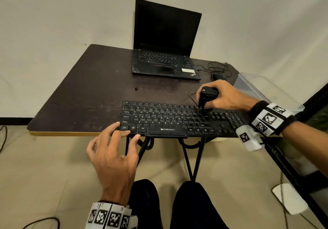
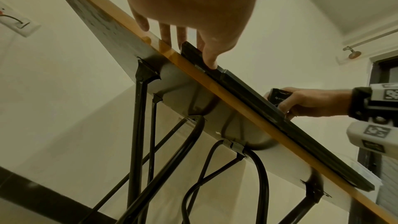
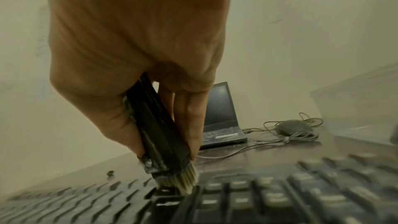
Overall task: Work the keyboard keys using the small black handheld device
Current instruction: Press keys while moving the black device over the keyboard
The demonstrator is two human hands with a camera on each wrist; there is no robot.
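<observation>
A small black brush (image 1: 208, 96) is gripped upright in the right hand (image 1: 225, 96), bristles touching the keyboard (image 1: 177, 120) directly beneath. The keyboard's length runs leftward to the left hand (image 1: 113, 154), whose straight fingers are rested on its near corner

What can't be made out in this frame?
- Which key the brush touches: blurred in the right wrist view; the right hand and device cover it in the head view.
- Left hand fingertips on the keyboard: the table edge hides the keys in the left wrist view.
- Laptop screen: dark.
</observation>
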